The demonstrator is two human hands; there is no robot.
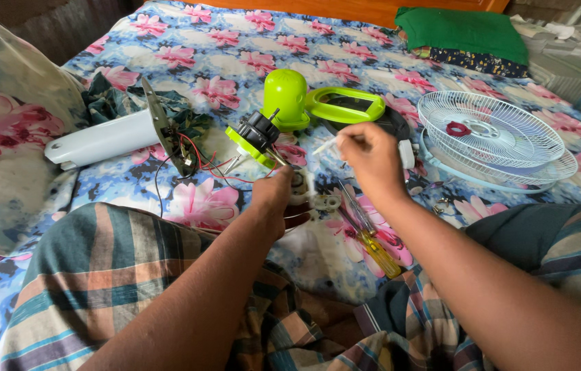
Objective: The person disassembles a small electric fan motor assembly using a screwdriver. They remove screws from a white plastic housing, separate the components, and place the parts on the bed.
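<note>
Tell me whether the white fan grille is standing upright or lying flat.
Lying flat. The white fan grille rests face-up on the floral bedsheet, stacked on a second grille; its round rim is seen from above.

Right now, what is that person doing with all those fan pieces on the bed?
A person sits on a flowered bedsheet with a small fan taken apart around them. The left hand holds a small whitish part, and the right hand pinches a thin white stick-like piece above it. A yellow-handled screwdriver lies by the right wrist. The white fan grille, lime-green housing pieces and the wired white stand lie spread out beyond the hands.
</note>
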